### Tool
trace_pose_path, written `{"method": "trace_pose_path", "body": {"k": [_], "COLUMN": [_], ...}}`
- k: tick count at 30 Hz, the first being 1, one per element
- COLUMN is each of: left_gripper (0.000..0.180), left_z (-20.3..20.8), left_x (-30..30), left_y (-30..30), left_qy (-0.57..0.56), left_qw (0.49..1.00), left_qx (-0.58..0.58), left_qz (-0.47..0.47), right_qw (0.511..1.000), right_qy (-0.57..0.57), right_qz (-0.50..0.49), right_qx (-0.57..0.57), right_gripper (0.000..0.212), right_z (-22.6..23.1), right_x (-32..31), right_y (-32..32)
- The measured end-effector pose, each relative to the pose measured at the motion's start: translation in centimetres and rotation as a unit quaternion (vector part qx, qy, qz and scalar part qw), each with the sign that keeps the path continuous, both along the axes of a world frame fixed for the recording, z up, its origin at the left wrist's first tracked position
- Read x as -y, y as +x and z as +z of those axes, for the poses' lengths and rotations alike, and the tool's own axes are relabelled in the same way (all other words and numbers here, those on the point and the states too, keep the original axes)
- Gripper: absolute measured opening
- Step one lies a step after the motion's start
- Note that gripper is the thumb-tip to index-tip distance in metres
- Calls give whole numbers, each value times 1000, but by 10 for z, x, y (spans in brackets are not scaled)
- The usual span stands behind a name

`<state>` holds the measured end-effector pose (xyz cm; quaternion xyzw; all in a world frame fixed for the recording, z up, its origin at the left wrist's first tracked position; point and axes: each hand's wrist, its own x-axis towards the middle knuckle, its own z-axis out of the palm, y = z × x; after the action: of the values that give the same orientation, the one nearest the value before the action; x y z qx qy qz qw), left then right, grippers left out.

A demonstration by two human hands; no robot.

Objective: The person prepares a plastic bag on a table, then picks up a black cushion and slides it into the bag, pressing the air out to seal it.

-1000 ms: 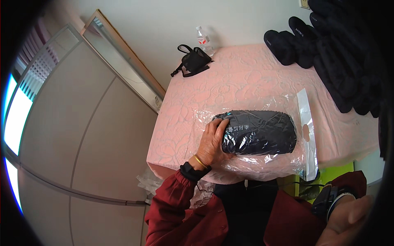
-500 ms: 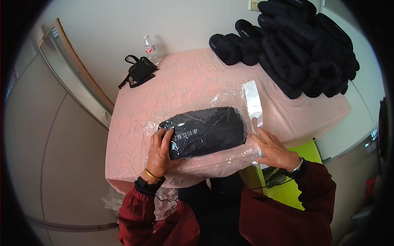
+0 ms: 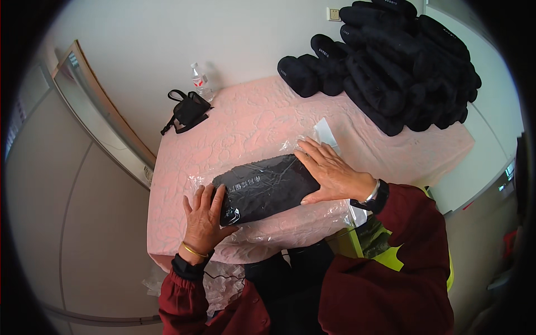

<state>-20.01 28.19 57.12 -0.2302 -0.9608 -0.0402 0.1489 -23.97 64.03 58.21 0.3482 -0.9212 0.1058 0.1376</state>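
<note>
A black cushion-like bundle (image 3: 268, 187) with light lettering lies on the pink-covered table, inside a clear plastic bag (image 3: 268, 231). At its left end rests my left hand (image 3: 202, 219), fingers spread and fingertips touching the wrapped side. My right hand (image 3: 333, 174) lies over the right end, fingers stretched out and thumb apart below. The bag's white header strip (image 3: 325, 134) shows beyond my right fingers; the rest of it is partly covered by that hand. Neither hand is closed round the bundle.
Several black plush pillows (image 3: 391, 72) are heaped at the back right of the pink cloth (image 3: 240, 123). A small black strapped bag (image 3: 188, 111) and a clear bottle (image 3: 201, 82) stand at the back left. Crumpled plastic (image 3: 226, 287) hangs below the table's front.
My right hand has moved from the bag's header strip leftward onto the bundle's right end. My left fingers have spread at the left end. The whole view has shifted slightly.
</note>
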Motion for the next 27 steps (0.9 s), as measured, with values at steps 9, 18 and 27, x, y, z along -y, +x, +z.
{"method": "trace_pose_path", "body": {"k": [9, 18, 27], "left_gripper": [127, 141, 143], "left_z": [6, -3, -2], "left_x": [-121, -67, -2], "left_y": [-12, -45, -50], "left_qy": [66, -2, 62], "left_qw": [986, 995, 990], "left_qx": [-30, 29, 105], "left_qz": [-151, -90, -70], "right_qw": [996, 993, 988], "right_qy": [50, 44, -27], "right_qz": [47, 77, 91], "right_qx": [65, 75, 119], "right_gripper": [110, 116, 125], "right_z": [-19, -26, -38], "right_x": [64, 27, 10], "right_y": [-19, -22, -28]}}
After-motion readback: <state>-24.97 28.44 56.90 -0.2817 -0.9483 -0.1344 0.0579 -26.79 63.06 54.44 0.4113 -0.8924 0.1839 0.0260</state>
